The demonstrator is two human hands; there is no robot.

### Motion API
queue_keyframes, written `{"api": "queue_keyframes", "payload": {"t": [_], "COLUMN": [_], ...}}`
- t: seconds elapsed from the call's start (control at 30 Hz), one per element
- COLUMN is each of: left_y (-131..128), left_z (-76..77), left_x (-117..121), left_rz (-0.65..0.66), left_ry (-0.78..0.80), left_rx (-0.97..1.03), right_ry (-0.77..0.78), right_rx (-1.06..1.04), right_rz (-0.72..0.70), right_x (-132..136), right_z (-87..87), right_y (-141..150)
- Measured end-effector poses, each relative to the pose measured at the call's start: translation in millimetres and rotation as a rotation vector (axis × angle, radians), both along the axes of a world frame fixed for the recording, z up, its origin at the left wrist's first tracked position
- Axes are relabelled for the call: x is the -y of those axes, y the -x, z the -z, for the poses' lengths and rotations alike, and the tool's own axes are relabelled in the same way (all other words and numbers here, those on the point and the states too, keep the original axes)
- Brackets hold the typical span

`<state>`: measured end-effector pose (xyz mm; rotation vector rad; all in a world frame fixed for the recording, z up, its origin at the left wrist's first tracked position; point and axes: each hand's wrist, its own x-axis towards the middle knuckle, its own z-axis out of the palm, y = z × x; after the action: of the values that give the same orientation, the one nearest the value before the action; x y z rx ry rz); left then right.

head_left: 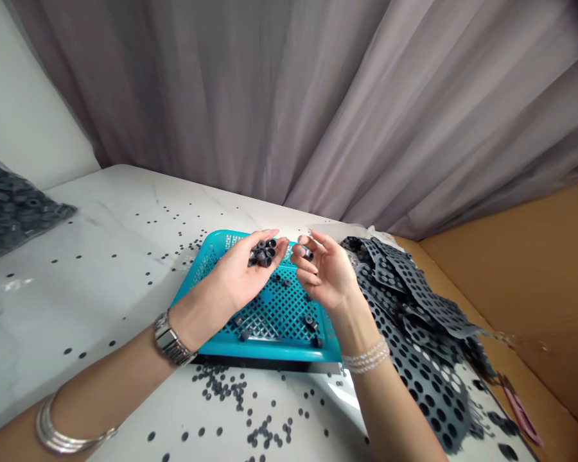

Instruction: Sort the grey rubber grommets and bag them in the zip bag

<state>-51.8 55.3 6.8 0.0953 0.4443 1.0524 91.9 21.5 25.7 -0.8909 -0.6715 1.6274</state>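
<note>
Cupped over the basket, my left hand [243, 266] holds a small heap of black ring-shaped caps [262, 254] in its palm. Just to the right, my right hand [325, 266] has curled fingers, with one black cap [308, 255] pinched at the fingertips. Both hands are above a turquoise plastic basket [270, 348] with lattice sides and floor. Several loose caps [311, 323] lie on the basket's floor. My fingers and palms hide part of its far side.
Small black discs [221, 385] are scattered over the white marbled table [101, 282]. At left stands a clear bag of black caps [14, 205]. To the right lie perforated dark sheets [414, 340], pink-handled scissors [523, 414] and a cardboard panel [525, 269]. A grey curtain [221, 96] hangs behind.
</note>
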Motion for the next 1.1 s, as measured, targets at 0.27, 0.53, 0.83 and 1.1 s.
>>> {"api": "queue_keyframes", "payload": {"t": [0.27,0.53,0.83,1.1], "left_y": [2.0,-2.1,-1.7,-3.9], "left_z": [-0.5,-11.2,-17.8,-24.1], "left_x": [-2.9,4.3,9.1,13.5], "left_rz": [0.032,0.001,-0.011,-0.022], "left_ry": [-0.038,-0.014,0.055,0.089], "left_rx": [-0.083,-0.097,-0.036,-0.071], "right_ry": [-0.528,-0.261,0.063,0.030], "right_rx": [1.003,0.548,-0.205,-0.036], "right_rz": [0.109,0.112,-0.091,0.105], "right_x": [9.8,4.9,-4.3,-6.4], "right_z": [-2.1,2.4,4.0,8.2], "right_y": [13.7,9.6,-7.8,-8.2]}}
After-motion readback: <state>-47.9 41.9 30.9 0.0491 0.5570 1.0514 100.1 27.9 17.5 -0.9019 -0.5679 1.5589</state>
